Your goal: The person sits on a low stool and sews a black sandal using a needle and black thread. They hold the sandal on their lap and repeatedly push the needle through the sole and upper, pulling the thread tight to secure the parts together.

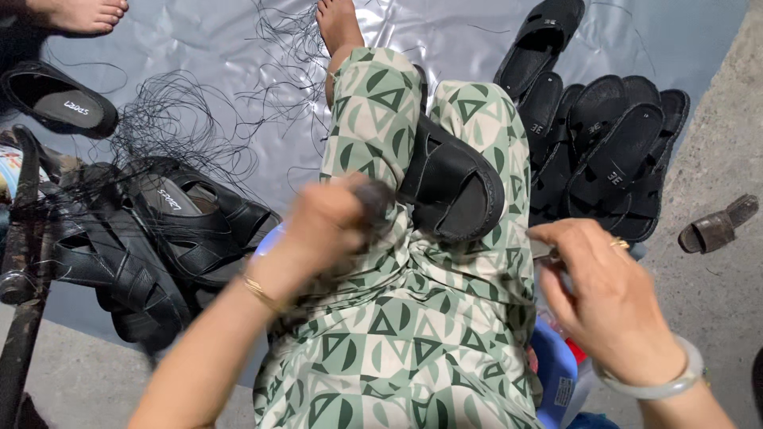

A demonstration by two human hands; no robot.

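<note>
A black sandal (pixel 455 184) lies on my lap, over my green patterned trouser legs (pixel 397 318). My left hand (pixel 326 226) is blurred and closed around a dark tool or handle at the sandal's near left edge. My right hand (pixel 604 294) sits at the right of my lap, fingers pinched on a small metal tool whose tip shows at the fingertips. It wears a ring and a pale bangle.
A pile of black sandals (pixel 604 151) lies at the right, another heap (pixel 151 238) at the left with tangled black thread (pixel 183 119). A brown sandal piece (pixel 719 225) rests on concrete. Another person's foot (pixel 79 14) is at top left. A blue container (pixel 556 373) stands beside my leg.
</note>
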